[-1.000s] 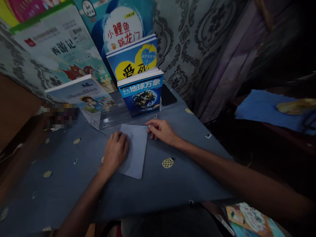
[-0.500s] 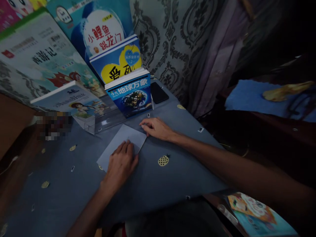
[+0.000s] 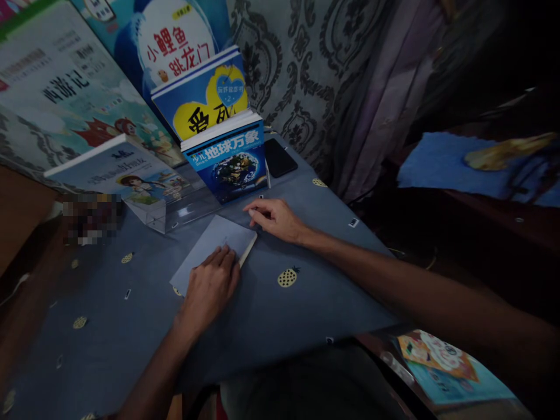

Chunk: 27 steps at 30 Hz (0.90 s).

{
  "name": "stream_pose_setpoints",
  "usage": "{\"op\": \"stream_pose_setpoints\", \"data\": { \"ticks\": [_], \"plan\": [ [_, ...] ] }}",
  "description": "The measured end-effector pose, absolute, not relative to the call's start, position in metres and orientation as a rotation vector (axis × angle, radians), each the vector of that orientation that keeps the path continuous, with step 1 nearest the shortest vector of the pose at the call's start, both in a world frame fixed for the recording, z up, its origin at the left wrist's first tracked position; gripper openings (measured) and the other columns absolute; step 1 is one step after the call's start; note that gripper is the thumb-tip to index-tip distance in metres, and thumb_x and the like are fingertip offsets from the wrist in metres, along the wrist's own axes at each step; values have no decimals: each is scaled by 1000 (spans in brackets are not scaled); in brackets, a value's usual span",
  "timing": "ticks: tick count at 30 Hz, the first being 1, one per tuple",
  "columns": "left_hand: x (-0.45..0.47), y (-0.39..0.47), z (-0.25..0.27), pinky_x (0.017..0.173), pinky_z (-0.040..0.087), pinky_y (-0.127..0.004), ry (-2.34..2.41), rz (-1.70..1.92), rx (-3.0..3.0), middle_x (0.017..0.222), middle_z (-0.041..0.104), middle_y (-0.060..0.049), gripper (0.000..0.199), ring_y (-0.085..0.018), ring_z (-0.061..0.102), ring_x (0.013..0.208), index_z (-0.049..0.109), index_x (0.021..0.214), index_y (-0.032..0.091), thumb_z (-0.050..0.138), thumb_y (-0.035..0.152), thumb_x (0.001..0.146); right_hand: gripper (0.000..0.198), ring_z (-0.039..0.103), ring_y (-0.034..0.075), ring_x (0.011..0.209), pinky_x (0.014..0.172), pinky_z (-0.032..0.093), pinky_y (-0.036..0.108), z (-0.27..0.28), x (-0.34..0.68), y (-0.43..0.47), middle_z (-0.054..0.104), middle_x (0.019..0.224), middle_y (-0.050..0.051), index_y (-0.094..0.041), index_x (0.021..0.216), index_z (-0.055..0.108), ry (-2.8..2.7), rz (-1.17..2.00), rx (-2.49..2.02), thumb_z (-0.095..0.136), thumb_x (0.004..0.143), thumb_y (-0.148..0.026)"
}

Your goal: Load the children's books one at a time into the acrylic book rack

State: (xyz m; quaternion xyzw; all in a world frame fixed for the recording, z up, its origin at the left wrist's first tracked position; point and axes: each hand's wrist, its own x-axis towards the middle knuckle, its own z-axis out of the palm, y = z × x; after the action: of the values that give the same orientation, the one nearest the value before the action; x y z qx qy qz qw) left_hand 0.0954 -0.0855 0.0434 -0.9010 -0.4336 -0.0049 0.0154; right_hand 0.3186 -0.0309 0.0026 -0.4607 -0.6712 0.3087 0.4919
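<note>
A small pale grey-blue book (image 3: 205,242) lies closed on the dark tablecloth (image 3: 262,326). Its cover looks plain apart from a faint mark, and its cream page edges show on the right side. My left hand (image 3: 212,280) rests flat across the near part of the cover, fingers stretched out. Just past the book's far right corner is my right hand (image 3: 275,219), its fingers curled and thumb close to the index finger. I see nothing between them, and this hand appears apart from the book.
Behind the book, a clear acrylic stand (image 3: 161,216) carries several upright books, with a blue earth-picture book (image 3: 231,163) in front. A black phone (image 3: 280,157) lies beside them. To the right are a blue cloth (image 3: 437,163) and, lower down, colourful books (image 3: 455,373).
The view has shifted slightly. My right hand's thumb and index tips are a little more apart, and more of the book's page edge shows. My left hand stays on the cover.
</note>
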Motion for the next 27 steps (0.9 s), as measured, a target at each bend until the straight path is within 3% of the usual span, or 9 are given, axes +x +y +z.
{"op": "stream_pose_setpoints", "data": {
  "ticks": [10,18,27],
  "plan": [
    [97,-85,45,100,58,-40,-1334,-14,-2806,133,69,-11,32,-27,65,126,67,124,15,46,20,100,30,52,10,51,53,38,22,4,318,-33,73,67,3,-13,101,72,-1618,768,-1103,51,91,-30],
    [99,-88,40,98,59,-44,-1309,-35,-2807,132,68,-15,30,-30,64,127,65,124,14,48,21,99,29,57,11,52,54,39,22,2,318,-34,70,63,0,-14,106,72,-1698,822,-1142,51,93,-28],
    [76,-69,56,105,54,-42,-1349,13,-3036,136,68,-10,33,-26,66,124,71,120,19,44,27,102,26,62,14,61,62,40,26,4,319,-39,74,74,4,-16,96,77,-2097,465,-1225,52,93,-23]
  ]
}}
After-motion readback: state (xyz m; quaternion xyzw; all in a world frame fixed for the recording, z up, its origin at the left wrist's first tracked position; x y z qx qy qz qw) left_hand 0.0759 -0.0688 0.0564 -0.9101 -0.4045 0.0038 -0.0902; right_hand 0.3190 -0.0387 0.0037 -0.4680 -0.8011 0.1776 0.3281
